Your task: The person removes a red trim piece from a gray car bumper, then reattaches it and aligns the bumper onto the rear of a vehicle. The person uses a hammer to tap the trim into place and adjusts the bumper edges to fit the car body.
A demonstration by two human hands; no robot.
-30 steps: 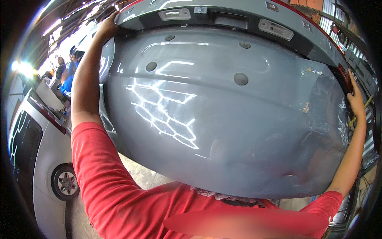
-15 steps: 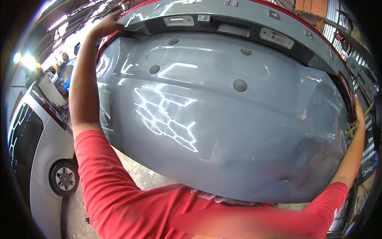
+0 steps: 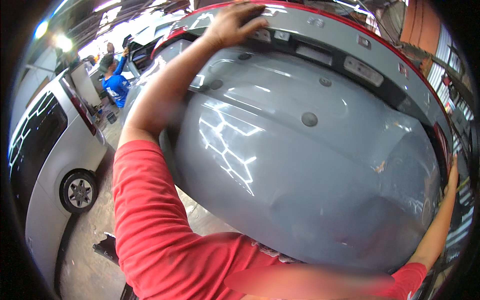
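Observation:
A large glossy grey car bumper panel (image 3: 310,165) fills most of the view, with round sensor holes and a red trim along its upper edge. My left hand (image 3: 235,22) lies on the panel's top edge, fingers curled over it. My right hand (image 3: 453,172) holds the panel's right end, only its edge showing behind the curve. Both arms are stretched wide, in red sleeves.
A white van (image 3: 45,150) stands at the left on a concrete floor (image 3: 90,260). A person in a blue shirt (image 3: 116,82) works at the back left beside a raised car hood. Shutters and a brick-coloured pillar lie at the right.
My left hand has slid rightward along the panel's top edge, and the panel has shifted to the right and turned in view. My right hand has dropped lower at the right end.

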